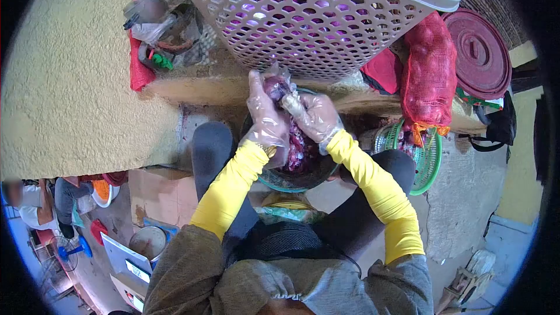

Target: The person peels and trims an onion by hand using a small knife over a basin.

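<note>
A purple-red onion (275, 87) rests in my left hand (266, 115), whose clear plastic glove wraps around it. My right hand (317, 116), gloved the same way, is closed with its fingertips against the onion's lower right side. Whatever those fingers pinch is hidden. Below both hands, between my knees, stands a dark round tub (274, 182) with a teal rim. Red and white onion skins or pieces (300, 150) lie inside it. Yellow sleeves cover my forearms.
A large beige perforated basket (326, 61) with purple contents stands just ahead on a ledge. To the right are a red mesh sack (430, 73), a maroon lid (478, 52) and a green colander (430, 166). Another person (36, 213) sits far left, near a cardboard box (160, 195).
</note>
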The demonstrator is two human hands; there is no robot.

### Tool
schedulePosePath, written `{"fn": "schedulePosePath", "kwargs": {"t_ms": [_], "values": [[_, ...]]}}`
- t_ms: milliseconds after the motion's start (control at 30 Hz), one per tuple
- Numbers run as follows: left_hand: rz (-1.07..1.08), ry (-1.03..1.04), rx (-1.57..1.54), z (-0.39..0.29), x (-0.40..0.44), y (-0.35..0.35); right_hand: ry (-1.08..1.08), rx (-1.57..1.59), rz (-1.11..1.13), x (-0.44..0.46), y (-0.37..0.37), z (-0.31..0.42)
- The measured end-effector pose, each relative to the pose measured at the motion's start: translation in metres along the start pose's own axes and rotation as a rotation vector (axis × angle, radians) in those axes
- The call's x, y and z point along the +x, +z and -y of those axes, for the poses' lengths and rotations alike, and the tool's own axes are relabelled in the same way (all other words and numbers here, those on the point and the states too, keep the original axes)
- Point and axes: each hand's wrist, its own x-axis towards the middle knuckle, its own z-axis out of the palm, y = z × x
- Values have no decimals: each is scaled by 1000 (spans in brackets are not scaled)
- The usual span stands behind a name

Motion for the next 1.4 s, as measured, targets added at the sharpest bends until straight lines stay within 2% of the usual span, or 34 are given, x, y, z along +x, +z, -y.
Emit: {"fn": "schedulePosePath", "kwargs": {"t_ms": [67,100,167,200,300,433,633,700,733,767,833,867,933,1067,1133,1233,1267,1400], "values": [[-36,-169,-111,-8,0,4,-17,-131,-50,0,-11,-1],[-36,-169,-109,-10,-2,5,-38,-321,-54,2,-20,-2],[-45,-296,-131,-13,-3,5,-53,-273,-51,4,-31,-14],[41,-308,-123,-14,2,1,-31,-329,-49,5,-32,-16],[66,-337,-193,-13,4,-4,-61,-500,-17,-2,-42,-14],[122,-367,-165,-22,2,-8,-8,-503,91,-7,-53,-12],[239,-256,-132,-19,10,-20,-33,-376,76,-6,-48,-31],[233,-203,-77,-19,3,-15,39,-323,106,-3,-48,-38],[228,-151,-23,-20,-1,-12,-53,-365,83,-4,-47,-39],[227,-151,-23,-23,-1,-13,-54,-365,84,-4,-47,-39],[150,-336,72,-31,0,-17,-1,-229,161,-3,-49,-32],[149,-334,71,-33,-1,-17,-2,-229,162,-1,-47,-34],[237,-363,155,-35,-2,-18,-104,-30,78,2,-42,-38],[173,-323,188,-33,-8,-13,-25,-27,18,0,-41,-32],[174,-298,115,-32,-9,-10,-182,-158,-49,5,-40,-35],[216,-396,-61,-30,4,-14,-174,-253,-66,1,-40,-22],[216,-396,-62,-28,5,-16,-211,-306,-138,-2,-38,-15],[221,-341,10,-26,-7,-6,-268,-383,-174,-1,-33,-8]]}}
